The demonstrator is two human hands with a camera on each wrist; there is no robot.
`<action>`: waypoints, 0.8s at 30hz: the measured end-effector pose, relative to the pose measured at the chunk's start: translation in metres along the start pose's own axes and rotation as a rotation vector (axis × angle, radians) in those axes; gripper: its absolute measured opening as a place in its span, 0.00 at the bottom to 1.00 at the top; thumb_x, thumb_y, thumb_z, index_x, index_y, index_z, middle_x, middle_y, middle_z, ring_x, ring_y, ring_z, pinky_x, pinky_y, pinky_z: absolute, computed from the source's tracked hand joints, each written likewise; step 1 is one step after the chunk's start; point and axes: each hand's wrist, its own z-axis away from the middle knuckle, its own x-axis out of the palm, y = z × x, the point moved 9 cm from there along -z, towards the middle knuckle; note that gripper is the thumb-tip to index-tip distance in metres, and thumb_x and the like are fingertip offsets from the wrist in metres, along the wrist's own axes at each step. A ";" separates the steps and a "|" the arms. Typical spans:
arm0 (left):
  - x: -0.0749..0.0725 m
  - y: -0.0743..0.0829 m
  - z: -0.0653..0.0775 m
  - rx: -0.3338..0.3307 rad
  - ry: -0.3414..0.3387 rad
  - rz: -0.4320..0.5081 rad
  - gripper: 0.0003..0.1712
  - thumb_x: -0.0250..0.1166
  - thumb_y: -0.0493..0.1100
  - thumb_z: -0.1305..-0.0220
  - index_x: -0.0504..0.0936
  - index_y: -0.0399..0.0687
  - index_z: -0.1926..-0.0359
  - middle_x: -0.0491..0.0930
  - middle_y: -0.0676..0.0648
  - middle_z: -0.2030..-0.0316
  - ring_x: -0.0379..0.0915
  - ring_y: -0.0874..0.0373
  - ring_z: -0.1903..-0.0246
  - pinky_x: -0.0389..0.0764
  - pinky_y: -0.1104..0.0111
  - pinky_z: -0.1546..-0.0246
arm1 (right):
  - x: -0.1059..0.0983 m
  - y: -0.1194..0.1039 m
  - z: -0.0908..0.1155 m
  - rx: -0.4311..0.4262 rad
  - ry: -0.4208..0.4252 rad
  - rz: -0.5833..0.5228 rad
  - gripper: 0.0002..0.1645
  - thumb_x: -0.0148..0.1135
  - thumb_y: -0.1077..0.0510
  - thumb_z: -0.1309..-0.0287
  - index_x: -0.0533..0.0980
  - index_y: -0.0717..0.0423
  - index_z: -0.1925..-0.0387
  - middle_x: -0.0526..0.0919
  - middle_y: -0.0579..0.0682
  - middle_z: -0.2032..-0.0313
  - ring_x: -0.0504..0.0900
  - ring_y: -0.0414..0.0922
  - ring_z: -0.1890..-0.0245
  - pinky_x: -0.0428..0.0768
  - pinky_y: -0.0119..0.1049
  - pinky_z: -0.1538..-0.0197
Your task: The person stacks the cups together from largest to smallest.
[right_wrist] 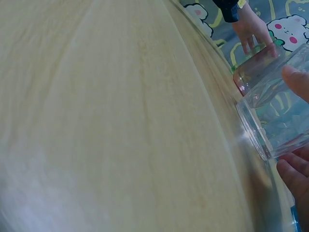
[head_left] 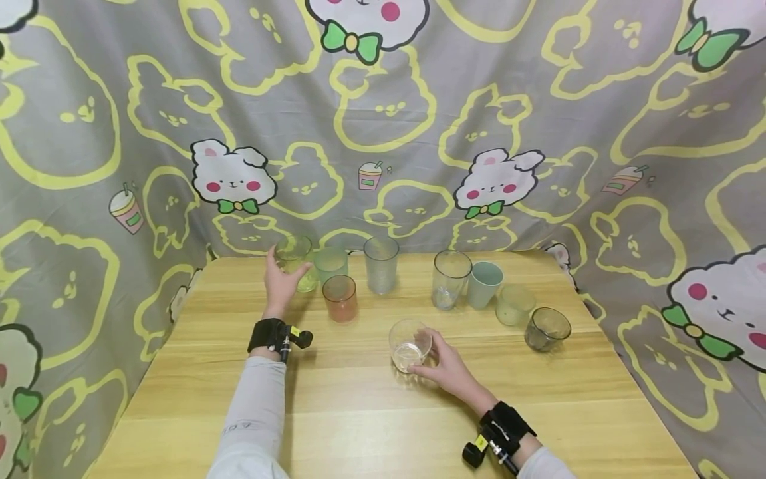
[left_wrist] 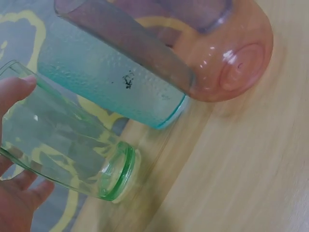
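At the table's back left, my left hand grips a tall yellow-green glass, thumb on one side and fingers on the other; the left wrist view shows its thick green base by the wood. Nearer the middle, my right hand holds a clear glass between thumb and fingers. Its base is at or just above the tabletop; I cannot tell which. Beside the green glass stand a teal glass and, a little in front, a pinkish-red glass.
A tall clear-grey glass stands at the back middle. To its right, a tall clear glass, a grey-green cup, a pale green glass and a dark smoky glass form a slanting row. A patterned curtain surrounds the wooden table.
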 end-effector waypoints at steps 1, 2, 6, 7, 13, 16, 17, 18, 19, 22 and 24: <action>-0.002 0.001 0.000 0.003 0.007 0.003 0.59 0.77 0.52 0.50 0.50 0.48 0.25 0.61 0.34 0.32 0.61 0.39 0.36 0.70 0.46 0.38 | 0.000 0.001 0.000 0.002 -0.002 0.003 0.52 0.76 0.60 0.54 0.57 0.71 0.32 0.72 0.68 0.38 0.72 0.61 0.36 0.67 0.51 0.31; -0.004 0.003 0.001 0.009 0.013 0.005 0.59 0.77 0.52 0.50 0.50 0.48 0.25 0.61 0.34 0.32 0.61 0.39 0.36 0.70 0.46 0.38 | 0.001 0.001 0.000 0.003 -0.003 0.006 0.52 0.76 0.60 0.54 0.57 0.71 0.32 0.72 0.68 0.38 0.72 0.60 0.36 0.67 0.51 0.31; -0.013 0.013 0.001 0.025 0.030 0.017 0.58 0.77 0.51 0.50 0.51 0.50 0.26 0.60 0.37 0.30 0.61 0.40 0.35 0.68 0.46 0.34 | 0.001 0.001 0.000 0.007 -0.003 0.014 0.52 0.76 0.60 0.54 0.57 0.71 0.32 0.72 0.68 0.38 0.72 0.60 0.36 0.68 0.51 0.31; -0.015 0.017 0.001 0.032 0.036 0.021 0.58 0.77 0.50 0.50 0.51 0.51 0.26 0.59 0.37 0.30 0.61 0.40 0.34 0.68 0.46 0.33 | 0.000 0.001 0.000 0.005 -0.002 0.013 0.52 0.76 0.60 0.54 0.57 0.71 0.32 0.72 0.68 0.38 0.72 0.61 0.36 0.68 0.52 0.32; -0.028 0.051 0.004 0.108 0.048 0.023 0.56 0.77 0.50 0.50 0.54 0.52 0.26 0.62 0.41 0.31 0.62 0.43 0.34 0.68 0.48 0.32 | 0.000 0.003 -0.001 0.001 0.004 0.024 0.52 0.75 0.61 0.54 0.58 0.71 0.32 0.72 0.69 0.38 0.73 0.62 0.37 0.69 0.52 0.32; -0.033 0.066 0.005 0.151 0.055 0.023 0.54 0.77 0.50 0.50 0.55 0.52 0.27 0.64 0.42 0.32 0.63 0.45 0.35 0.70 0.49 0.33 | 0.003 0.021 -0.005 -0.002 0.018 0.027 0.52 0.76 0.60 0.54 0.58 0.68 0.31 0.72 0.68 0.38 0.73 0.61 0.37 0.69 0.52 0.32; -0.034 0.071 0.005 0.163 0.060 0.018 0.55 0.77 0.50 0.50 0.55 0.53 0.27 0.64 0.43 0.32 0.63 0.45 0.36 0.70 0.49 0.34 | 0.004 0.027 -0.006 -0.004 0.024 0.028 0.52 0.76 0.60 0.55 0.58 0.66 0.31 0.73 0.67 0.38 0.73 0.61 0.37 0.69 0.52 0.32; -0.035 0.075 0.006 0.173 0.064 0.017 0.55 0.77 0.51 0.50 0.55 0.54 0.27 0.64 0.43 0.31 0.63 0.45 0.35 0.71 0.50 0.34 | 0.004 0.032 -0.007 -0.008 0.031 0.025 0.52 0.76 0.58 0.55 0.58 0.65 0.31 0.73 0.66 0.38 0.74 0.60 0.37 0.70 0.52 0.33; -0.036 0.080 0.006 0.187 0.069 0.018 0.54 0.77 0.51 0.51 0.56 0.55 0.27 0.64 0.44 0.32 0.64 0.45 0.35 0.71 0.50 0.34 | 0.005 0.037 -0.008 -0.017 0.037 0.027 0.52 0.77 0.57 0.55 0.59 0.64 0.31 0.74 0.65 0.38 0.74 0.60 0.38 0.71 0.52 0.33; -0.038 0.097 0.010 0.223 0.081 0.024 0.55 0.78 0.52 0.52 0.57 0.58 0.27 0.65 0.46 0.32 0.65 0.46 0.35 0.73 0.52 0.35 | 0.004 0.039 -0.008 -0.042 0.053 0.022 0.52 0.77 0.54 0.56 0.61 0.60 0.32 0.76 0.63 0.39 0.76 0.58 0.39 0.72 0.51 0.34; -0.038 0.110 0.014 0.257 0.082 0.028 0.55 0.78 0.52 0.53 0.58 0.57 0.27 0.67 0.46 0.33 0.67 0.48 0.37 0.74 0.53 0.36 | 0.004 0.039 -0.007 -0.052 0.058 0.026 0.52 0.77 0.53 0.56 0.61 0.59 0.32 0.76 0.61 0.39 0.76 0.58 0.39 0.73 0.50 0.35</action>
